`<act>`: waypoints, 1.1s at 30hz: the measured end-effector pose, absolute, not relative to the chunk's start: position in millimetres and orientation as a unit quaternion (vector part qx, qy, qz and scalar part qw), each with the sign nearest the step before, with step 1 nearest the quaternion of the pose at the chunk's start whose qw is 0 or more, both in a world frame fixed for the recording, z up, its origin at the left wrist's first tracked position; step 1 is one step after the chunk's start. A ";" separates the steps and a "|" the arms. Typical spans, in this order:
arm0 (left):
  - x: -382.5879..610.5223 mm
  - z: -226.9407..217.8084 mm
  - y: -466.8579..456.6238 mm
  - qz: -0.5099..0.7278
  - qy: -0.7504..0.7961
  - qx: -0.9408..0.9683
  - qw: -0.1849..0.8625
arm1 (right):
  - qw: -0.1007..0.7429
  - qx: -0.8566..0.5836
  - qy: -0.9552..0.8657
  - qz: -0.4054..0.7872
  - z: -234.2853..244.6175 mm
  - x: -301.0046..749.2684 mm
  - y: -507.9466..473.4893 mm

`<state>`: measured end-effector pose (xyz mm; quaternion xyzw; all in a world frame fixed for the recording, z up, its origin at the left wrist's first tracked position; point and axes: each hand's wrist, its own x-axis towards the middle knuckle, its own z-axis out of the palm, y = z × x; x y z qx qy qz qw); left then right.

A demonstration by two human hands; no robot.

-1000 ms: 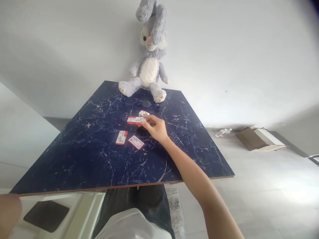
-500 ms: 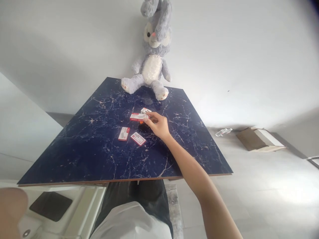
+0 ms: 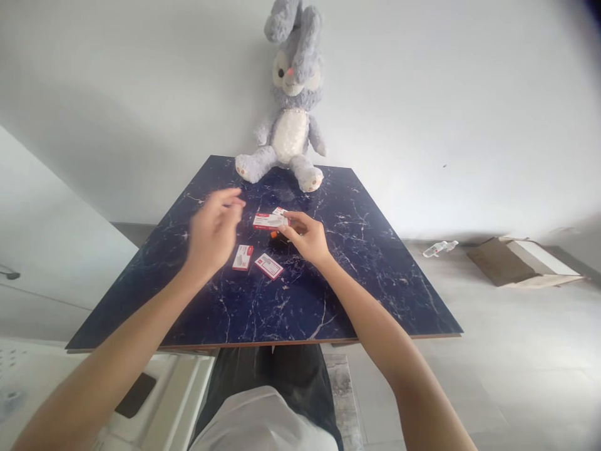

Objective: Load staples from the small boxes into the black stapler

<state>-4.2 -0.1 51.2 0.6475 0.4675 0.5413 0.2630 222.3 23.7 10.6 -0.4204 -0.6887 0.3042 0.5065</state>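
Observation:
My right hand (image 3: 307, 236) pinches the right end of a small red-and-white box (image 3: 267, 220) between thumb and fingers, holding it above the table. Its printed picture looks like a grey strip of staples. My left hand (image 3: 216, 225), blurred by motion, is open to the left of that box, with nothing in it. A second small box (image 3: 243, 257) lies nearer me, beside a tilted white card-like box (image 3: 269, 266) with a red edge. Behind the held box another white box (image 3: 280, 211) is partly hidden. Under my right hand shows a dark object with an orange tip (image 3: 274, 235), mostly covered.
Everything stands on a dark blue marbled table (image 3: 375, 300). A grey plush rabbit (image 3: 291, 134) sits at its far edge against the wall. On the floor to the right are a clear plastic bottle (image 3: 436, 249) and a cardboard box (image 3: 511, 263).
My left hand has come up from the lower left to beside the held box. My right hand keeps its grip on the box. The whole view has shifted slightly.

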 end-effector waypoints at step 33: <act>17.9 11.0 14.9 0.476 0.355 0.606 0.530 | 0.539 -0.389 -0.583 0.467 12.5 221.5 37.1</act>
